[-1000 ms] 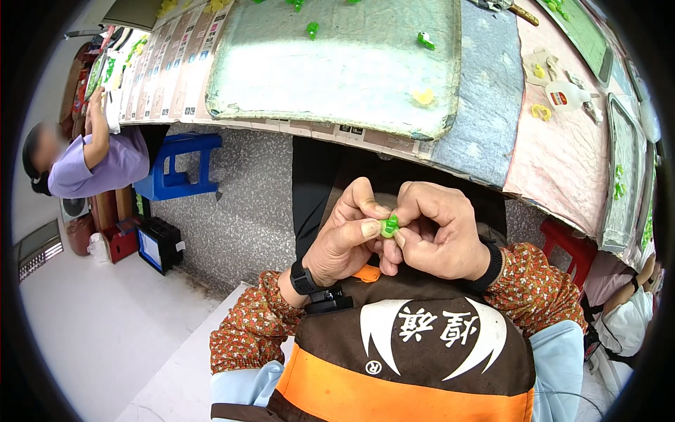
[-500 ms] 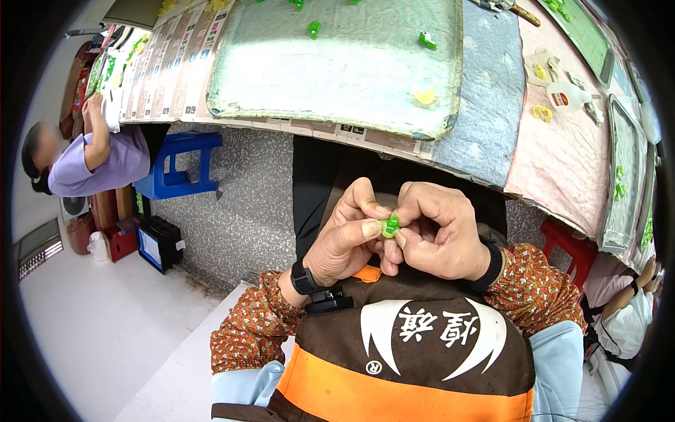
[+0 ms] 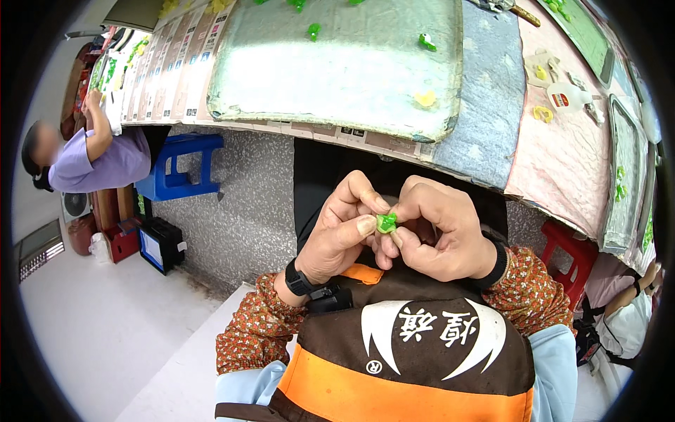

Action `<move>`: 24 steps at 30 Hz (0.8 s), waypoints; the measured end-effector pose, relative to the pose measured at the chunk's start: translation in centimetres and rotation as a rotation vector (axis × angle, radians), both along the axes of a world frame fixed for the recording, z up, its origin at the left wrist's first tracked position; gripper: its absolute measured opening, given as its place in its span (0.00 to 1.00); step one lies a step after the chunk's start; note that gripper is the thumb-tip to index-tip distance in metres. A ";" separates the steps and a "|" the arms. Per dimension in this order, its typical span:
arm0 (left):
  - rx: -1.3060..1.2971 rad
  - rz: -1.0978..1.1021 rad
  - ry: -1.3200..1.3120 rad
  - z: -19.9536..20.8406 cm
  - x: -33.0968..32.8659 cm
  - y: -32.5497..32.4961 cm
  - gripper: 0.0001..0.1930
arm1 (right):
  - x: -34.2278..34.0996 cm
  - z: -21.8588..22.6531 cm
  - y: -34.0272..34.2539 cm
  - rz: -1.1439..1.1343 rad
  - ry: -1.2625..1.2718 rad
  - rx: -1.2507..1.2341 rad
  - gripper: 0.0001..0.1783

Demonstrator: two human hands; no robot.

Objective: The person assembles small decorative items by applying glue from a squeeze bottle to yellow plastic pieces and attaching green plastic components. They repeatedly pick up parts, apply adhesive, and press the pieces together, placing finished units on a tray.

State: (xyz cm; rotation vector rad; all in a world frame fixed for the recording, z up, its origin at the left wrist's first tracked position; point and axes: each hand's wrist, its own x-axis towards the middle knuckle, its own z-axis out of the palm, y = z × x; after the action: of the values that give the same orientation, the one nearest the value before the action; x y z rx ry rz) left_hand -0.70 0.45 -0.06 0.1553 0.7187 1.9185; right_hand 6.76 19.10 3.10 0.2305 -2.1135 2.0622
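Right now both hands meet in front of the person's chest, below the near edge of the worktop (image 3: 492, 133). The left hand (image 3: 341, 235) and the right hand (image 3: 439, 232) are each clenched on 1 small green piece (image 3: 386, 223), which sits pinched between the thumb and fingertips of both, above the brown and orange apron (image 3: 415, 352). Only a sliver of the piece shows; its exact shape cannot be told.

Because the grip on either side covers so little of such a small thing, the likeliest mishap is that it pops out sideways if 1 thumb presses harder than the other. It is held over the lap and clear of the worktop, so a slip would probably send it down onto the apron or past it to the pale floor (image 3: 105, 337), where it would be hard to find. Squeezing too hard could also bend or crush it, though how stiff it is cannot be judged from here.

On the worktop a greyish mat (image 3: 337, 77) carries a few more green bits (image 3: 427, 41) and a yellow bit (image 3: 425, 98), well apart from the hands. Further right lie a blue cloth (image 3: 485, 105) and a pink cloth (image 3: 569, 155). At the far left another person in a lilac top (image 3: 105, 158) works at the same worktop beside a blue stool (image 3: 179, 169); a red stool (image 3: 569, 253) stands at the right.
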 end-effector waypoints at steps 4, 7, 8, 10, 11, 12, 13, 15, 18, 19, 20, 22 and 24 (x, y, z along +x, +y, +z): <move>-0.047 -0.016 0.050 0.6 -0.4 -0.1 0.09 | 0.0 -0.7 0.2 -0.057 0.113 0.177 0.09; -0.078 -0.018 0.108 0.5 -0.5 -0.3 0.10 | -0.1 -0.9 -0.2 -0.112 0.185 0.236 0.10; -0.094 -0.013 0.126 0.6 -0.4 -0.3 0.10 | -0.2 -0.8 -0.3 -0.123 0.212 0.270 0.10; -0.124 0.004 0.160 0.6 -0.3 -0.4 0.11 | -0.2 -0.8 -0.3 -0.146 0.252 0.341 0.10; -0.136 0.015 0.176 0.6 -0.2 -0.4 0.12 | -0.1 -0.9 -0.4 -0.160 0.264 0.378 0.10; -0.150 0.026 0.193 0.6 -0.1 -0.4 0.13 | -0.1 -1.0 -0.4 -0.173 0.277 0.414 0.10; -0.177 0.032 0.204 0.8 0.0 -0.5 0.14 | 0.0 -1.1 -0.4 -0.172 0.295 0.452 0.10; -0.229 0.044 0.225 1.2 0.1 -0.4 0.15 | 0.1 -1.2 -0.2 -0.170 0.330 0.530 0.10; -0.236 0.051 0.263 1.3 -0.3 -0.3 0.17 | 0.3 -0.8 -0.7 -0.126 0.423 0.647 0.11; -0.239 0.050 0.271 1.3 -0.4 -0.3 0.17 | 0.4 -0.9 -0.9 -0.137 0.435 0.663 0.11; -0.240 0.043 0.271 1.1 -0.2 -0.2 0.17 | 0.4 -1.0 -1.0 -0.147 0.448 0.679 0.12; -0.263 0.068 0.175 0.9 0.9 0.0 0.15 | 0.9 -1.3 -1.6 -0.190 0.427 0.723 0.12; -0.312 0.111 -0.080 0.5 2.2 1.2 0.13 | 0.6 -1.5 -1.8 -0.163 0.334 0.672 0.11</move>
State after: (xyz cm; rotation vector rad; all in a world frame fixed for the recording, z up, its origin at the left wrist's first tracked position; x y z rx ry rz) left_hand 1.49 1.67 0.43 -0.1581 0.9779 1.8782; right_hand 7.33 17.29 1.60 0.4340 -2.4165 1.0737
